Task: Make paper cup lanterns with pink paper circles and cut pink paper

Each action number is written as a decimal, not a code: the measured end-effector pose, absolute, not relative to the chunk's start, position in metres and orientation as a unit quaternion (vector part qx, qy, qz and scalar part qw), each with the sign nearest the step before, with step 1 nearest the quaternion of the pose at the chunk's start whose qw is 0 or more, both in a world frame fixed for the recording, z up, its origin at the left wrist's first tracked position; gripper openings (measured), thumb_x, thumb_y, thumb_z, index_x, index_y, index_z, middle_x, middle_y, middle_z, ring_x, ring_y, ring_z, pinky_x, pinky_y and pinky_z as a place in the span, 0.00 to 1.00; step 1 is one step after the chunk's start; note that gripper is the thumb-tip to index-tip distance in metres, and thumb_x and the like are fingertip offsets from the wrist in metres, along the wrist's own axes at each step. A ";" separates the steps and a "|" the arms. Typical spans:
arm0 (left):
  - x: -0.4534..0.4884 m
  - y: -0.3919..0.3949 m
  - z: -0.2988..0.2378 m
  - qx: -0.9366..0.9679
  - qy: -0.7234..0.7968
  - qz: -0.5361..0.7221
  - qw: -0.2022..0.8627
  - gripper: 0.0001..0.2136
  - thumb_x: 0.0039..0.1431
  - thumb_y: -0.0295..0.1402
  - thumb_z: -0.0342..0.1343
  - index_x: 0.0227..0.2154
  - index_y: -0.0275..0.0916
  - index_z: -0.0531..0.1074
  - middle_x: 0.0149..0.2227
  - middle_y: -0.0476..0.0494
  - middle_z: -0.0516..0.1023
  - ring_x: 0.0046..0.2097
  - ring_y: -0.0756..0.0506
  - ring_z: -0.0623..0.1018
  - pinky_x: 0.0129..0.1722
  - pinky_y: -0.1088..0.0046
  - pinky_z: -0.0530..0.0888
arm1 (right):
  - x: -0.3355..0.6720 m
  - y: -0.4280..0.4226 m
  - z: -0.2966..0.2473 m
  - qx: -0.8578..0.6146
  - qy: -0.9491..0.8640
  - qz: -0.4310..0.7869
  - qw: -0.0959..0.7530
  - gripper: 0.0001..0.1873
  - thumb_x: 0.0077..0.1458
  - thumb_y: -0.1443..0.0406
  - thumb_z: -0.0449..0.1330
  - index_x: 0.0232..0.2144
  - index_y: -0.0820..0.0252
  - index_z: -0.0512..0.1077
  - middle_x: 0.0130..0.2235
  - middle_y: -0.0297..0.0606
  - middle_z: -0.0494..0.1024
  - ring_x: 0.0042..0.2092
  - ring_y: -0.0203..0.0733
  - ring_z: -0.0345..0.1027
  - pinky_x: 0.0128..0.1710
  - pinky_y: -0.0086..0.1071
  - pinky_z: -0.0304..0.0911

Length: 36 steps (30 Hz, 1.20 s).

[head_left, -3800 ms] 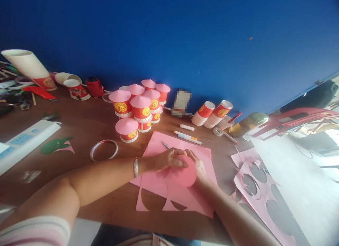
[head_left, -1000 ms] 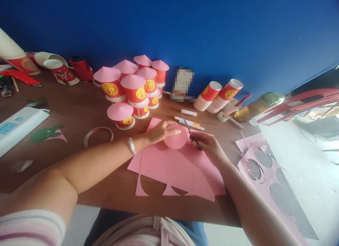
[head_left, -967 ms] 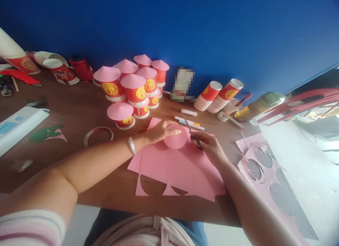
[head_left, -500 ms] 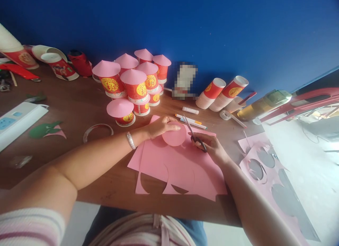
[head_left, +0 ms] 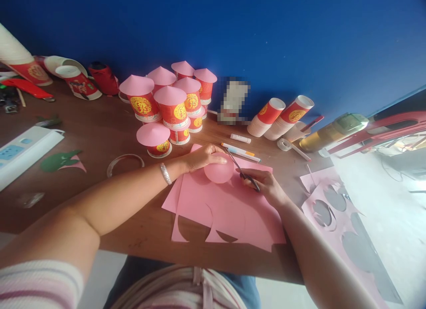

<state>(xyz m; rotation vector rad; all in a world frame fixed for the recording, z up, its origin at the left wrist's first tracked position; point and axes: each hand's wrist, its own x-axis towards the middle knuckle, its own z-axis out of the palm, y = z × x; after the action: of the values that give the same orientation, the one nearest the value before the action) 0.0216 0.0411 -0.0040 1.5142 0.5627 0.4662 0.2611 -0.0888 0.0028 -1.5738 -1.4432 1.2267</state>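
Observation:
A round pink paper disc is pinched along its upper left edge by my left hand, which wears a silver bracelet at the wrist. In my right hand are black-handled scissors, their blades pointing up and left against the right edge of the disc. Beneath both hands lie pink paper sheets, with curved cutouts along the front edge. Whether the blades are cutting the disc I cannot tell.
Red paper cups with pink cone tops stand stacked behind my left hand. Markers lie just beyond the paper. Two cup stacks, a tape roll and a bottle are at back right; paper scraps lie right, a power strip left.
The scissor blades have closed together beside the disc. Both hands stay in nearly the same place, and the view has shifted slightly.

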 end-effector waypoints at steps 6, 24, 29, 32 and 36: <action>0.021 0.043 -0.006 0.683 0.230 0.207 0.661 0.13 0.56 0.40 0.64 0.38 0.37 0.86 0.41 0.39 0.87 0.43 0.40 0.84 0.45 0.67 0.77 | 0.261 -0.089 0.001 -0.598 -0.557 0.472 0.332 0.33 0.52 0.43 0.69 0.50 0.59 0.84 0.30 0.38 0.78 0.29 0.37 0.61 0.28 0.31 0.60; 0.022 0.038 0.005 0.650 0.260 0.203 0.684 0.13 0.53 0.39 0.65 0.35 0.35 0.86 0.37 0.38 0.87 0.38 0.42 0.83 0.37 0.70 0.76 | 0.264 -0.088 -0.006 -0.596 -0.568 0.463 0.328 0.29 0.53 0.47 0.69 0.51 0.58 0.84 0.29 0.35 0.76 0.30 0.37 0.61 0.29 0.32 0.61; 0.022 0.037 0.005 0.653 0.258 0.206 0.682 0.13 0.54 0.39 0.65 0.35 0.35 0.86 0.37 0.38 0.87 0.38 0.42 0.83 0.38 0.70 0.76 | 0.263 -0.088 -0.005 -0.596 -0.565 0.468 0.327 0.29 0.53 0.47 0.69 0.50 0.59 0.84 0.29 0.35 0.75 0.30 0.37 0.61 0.30 0.32 0.61; 0.022 0.036 0.007 0.647 0.259 0.209 0.686 0.12 0.53 0.39 0.66 0.33 0.35 0.85 0.35 0.39 0.86 0.36 0.43 0.82 0.36 0.71 0.75 | 0.262 -0.088 -0.003 -0.599 -0.560 0.468 0.330 0.29 0.52 0.47 0.70 0.50 0.59 0.84 0.30 0.36 0.76 0.30 0.37 0.61 0.30 0.32 0.62; 0.021 0.035 0.006 0.650 0.259 0.212 0.682 0.13 0.53 0.40 0.66 0.34 0.35 0.85 0.35 0.38 0.86 0.37 0.42 0.82 0.36 0.69 0.76 | 0.261 -0.088 -0.002 -0.602 -0.559 0.467 0.326 0.28 0.53 0.48 0.69 0.50 0.58 0.84 0.30 0.36 0.76 0.31 0.37 0.62 0.30 0.32 0.62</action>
<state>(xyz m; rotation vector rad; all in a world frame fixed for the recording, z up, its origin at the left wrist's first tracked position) 0.0215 0.0355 0.0064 1.4575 0.5818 0.4761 0.2608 -0.0885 -0.0023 -1.5780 -1.4655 1.2249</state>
